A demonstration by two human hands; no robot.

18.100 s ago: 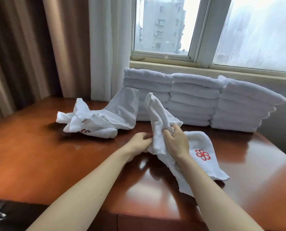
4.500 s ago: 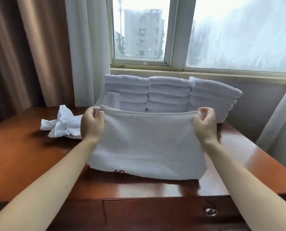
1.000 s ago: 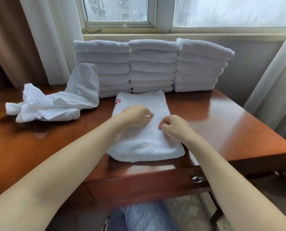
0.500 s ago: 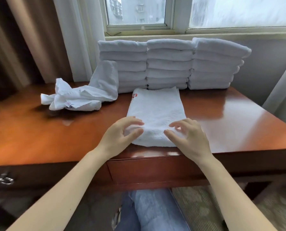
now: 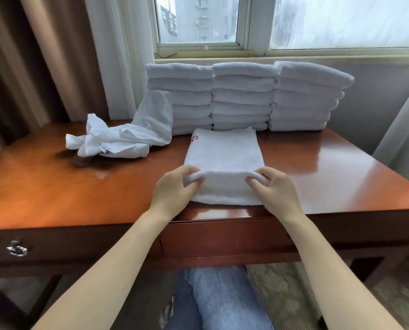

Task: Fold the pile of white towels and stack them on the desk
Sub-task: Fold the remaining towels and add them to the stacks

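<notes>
A white towel (image 5: 223, 156), folded into a long strip with a red logo at its far left corner, lies on the wooden desk (image 5: 44, 186) in front of me. My left hand (image 5: 175, 189) grips its near left corner and my right hand (image 5: 275, 186) grips its near right corner, lifting the near end into a raised fold. Three stacks of folded white towels (image 5: 242, 96) stand at the back under the window. A crumpled pile of unfolded towels (image 5: 122, 136) lies at the back left, one end leaning on the left stack.
Brown and white curtains (image 5: 63, 55) hang at the left, another white curtain at the right edge. The desk's front edge has drawers, with a metal handle (image 5: 16, 250) at the lower left. My legs in jeans (image 5: 222, 298) show under the desk.
Half a second ago both hands lay with fingers spread at the towel's near end; now they grip its near corners and have raised that end off the desk.
</notes>
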